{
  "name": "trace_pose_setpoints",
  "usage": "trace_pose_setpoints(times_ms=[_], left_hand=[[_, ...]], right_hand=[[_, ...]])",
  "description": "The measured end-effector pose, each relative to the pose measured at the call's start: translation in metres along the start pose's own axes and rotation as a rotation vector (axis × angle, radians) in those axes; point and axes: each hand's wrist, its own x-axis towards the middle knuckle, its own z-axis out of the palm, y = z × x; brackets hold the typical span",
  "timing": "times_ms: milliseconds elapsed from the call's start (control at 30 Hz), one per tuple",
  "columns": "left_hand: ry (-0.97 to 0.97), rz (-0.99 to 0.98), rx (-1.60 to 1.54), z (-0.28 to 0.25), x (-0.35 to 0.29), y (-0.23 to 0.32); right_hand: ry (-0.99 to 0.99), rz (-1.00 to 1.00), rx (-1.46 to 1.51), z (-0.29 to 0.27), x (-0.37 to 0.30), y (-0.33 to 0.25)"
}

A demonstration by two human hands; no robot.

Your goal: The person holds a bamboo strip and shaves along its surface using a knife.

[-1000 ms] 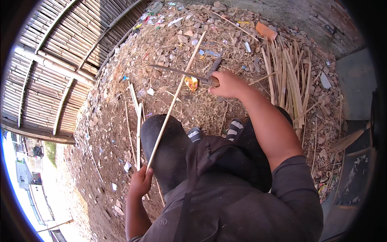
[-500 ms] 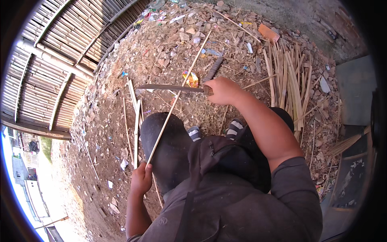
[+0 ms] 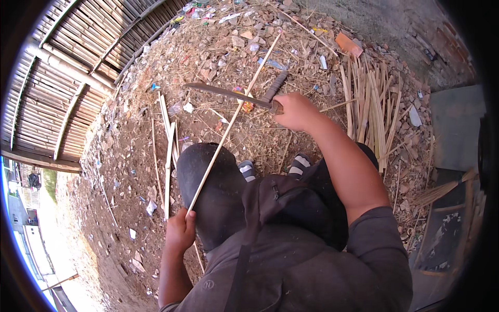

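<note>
Standing over bare earth (image 3: 119, 218) littered with wood chips, splinters and scraps of paper and plastic, I see a person working outdoors beside a fence of horizontal bamboo poles (image 3: 62, 88) on the left and a rough brick wall (image 3: 442, 47) at the far right. One long thin bamboo strip (image 3: 228, 122) runs slantwise from near the person's knee up across the ground; the left hand (image 3: 180, 231) is curled tight around its lower end. The right hand (image 3: 294, 111) is clenched around the handle of one long dark knife (image 3: 226, 93), whose blade lies crosswise over the strip, touching it near the middle. One heap of split bamboo sticks (image 3: 374, 109) lies to the right, too many to count. Three or four loose pale strips (image 3: 167, 151) lie on the ground to the left. Two striped shoes (image 3: 273, 167) show below the strip.
</note>
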Motion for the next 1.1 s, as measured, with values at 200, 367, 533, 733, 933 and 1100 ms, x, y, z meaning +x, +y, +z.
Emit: trace_pose_setpoints(times_ms=[200,367,533,733,933,1100], left_hand=[[-0.05,0.041,-0.027,-0.015,-0.001,-0.017],[-0.083,0.04,0.023,-0.02,0.002,-0.028],[-0.08,0.019,0.046,-0.018,0.0,-0.024],[0.0,0.094,0.05,-0.01,0.003,-0.031],[0.001,0.093,0.063,-0.013,0.0,-0.028],[0.028,0.105,0.11,-0.02,-0.003,-0.022]], right_hand=[[-0.257,-0.056,-0.166,-0.028,-0.007,-0.024],[0.046,0.179,0.029,-0.03,-0.001,0.031],[-0.089,-0.024,-0.006,-0.03,-0.01,-0.009],[-0.226,0.028,0.019,-0.047,-0.009,0.024],[-0.062,0.193,0.037,-0.051,-0.011,0.025],[-0.311,-0.027,-0.128,-0.045,-0.014,0.002]])
